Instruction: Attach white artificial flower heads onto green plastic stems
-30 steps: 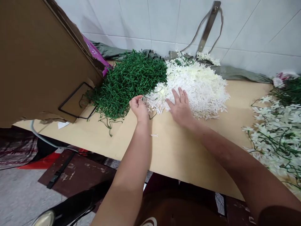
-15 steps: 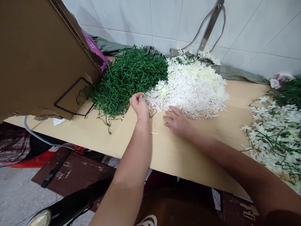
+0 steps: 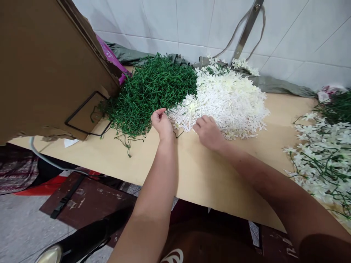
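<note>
My left hand [image 3: 162, 124] is closed in a pinch at the seam between a heap of green plastic stems [image 3: 149, 95] and a heap of white artificial flowers [image 3: 229, 100]. A thin dark stem curls out below its fingers. My right hand [image 3: 208, 132] is curled shut at the near edge of the white heap, fingertips pinching among the flower pieces; what they hold is too small to name. Both heaps lie on a pale wooden table [image 3: 197, 171].
A large brown cardboard box [image 3: 46, 65] leans over the table's left end. Assembled stems with white flowers [image 3: 322, 157] pile at the right edge. Behind stand a tiled wall, a grey cloth [image 3: 276, 86] and a metal bracket [image 3: 246, 27]. A dark floor lies below.
My right hand went from lying flat on the white heap, slid back to the table, and now is curled in a pinch at the heap's edge. The small white piece on the table is gone.
</note>
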{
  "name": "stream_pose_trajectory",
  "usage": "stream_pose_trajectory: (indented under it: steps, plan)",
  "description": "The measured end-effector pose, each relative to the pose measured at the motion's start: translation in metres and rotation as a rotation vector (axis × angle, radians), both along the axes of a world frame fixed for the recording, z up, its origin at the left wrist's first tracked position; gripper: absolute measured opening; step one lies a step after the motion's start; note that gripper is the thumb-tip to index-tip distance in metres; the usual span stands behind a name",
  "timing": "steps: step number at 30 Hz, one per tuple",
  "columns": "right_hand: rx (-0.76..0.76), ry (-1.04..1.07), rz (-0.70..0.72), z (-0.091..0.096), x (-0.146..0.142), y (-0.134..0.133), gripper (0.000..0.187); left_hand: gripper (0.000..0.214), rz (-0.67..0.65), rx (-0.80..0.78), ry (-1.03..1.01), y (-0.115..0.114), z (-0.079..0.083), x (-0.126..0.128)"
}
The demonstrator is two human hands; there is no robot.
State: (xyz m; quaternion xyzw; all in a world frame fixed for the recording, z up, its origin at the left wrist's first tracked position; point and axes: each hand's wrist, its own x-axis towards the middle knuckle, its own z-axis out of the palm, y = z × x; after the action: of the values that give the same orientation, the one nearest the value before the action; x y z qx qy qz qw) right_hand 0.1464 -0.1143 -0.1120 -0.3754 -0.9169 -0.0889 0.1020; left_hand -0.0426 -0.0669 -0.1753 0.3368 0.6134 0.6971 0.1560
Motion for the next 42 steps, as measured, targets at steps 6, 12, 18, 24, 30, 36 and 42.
stream_pose_trajectory:
  steps: [6,12,18,24,30,36,42]
  plan:
    - [-0.067,0.211,-0.084,0.02,-0.045,0.024,0.027,0.021,0.067,-0.031,-0.117,-0.003,0.011,0.004]
    - [-0.146,0.216,-0.185,0.011,-0.083,0.053,0.027,0.021,0.075,-0.026,-0.138,-0.007,0.016,0.008]
    - [-0.127,0.269,-0.194,0.015,-0.082,0.055,0.026,0.022,0.036,-0.036,-0.09,-0.005,0.011,0.008]
    - [-0.143,0.268,-0.175,0.011,-0.099,0.057,0.028,0.023,0.031,-0.028,-0.054,-0.002,0.006,0.004]
    - [-0.297,0.843,-0.14,0.038,-0.066,0.075,0.015,0.023,0.019,-0.039,-0.026,-0.006,0.009,0.008]
    - [-0.717,1.599,0.043,0.063,-0.033,0.072,0.017,0.015,-0.055,0.013,0.075,-0.017,0.026,0.022]
    - [-1.104,1.727,0.085,0.058,-0.01,0.047,0.021,0.035,-0.646,0.028,-0.245,-0.029,0.045,0.045]
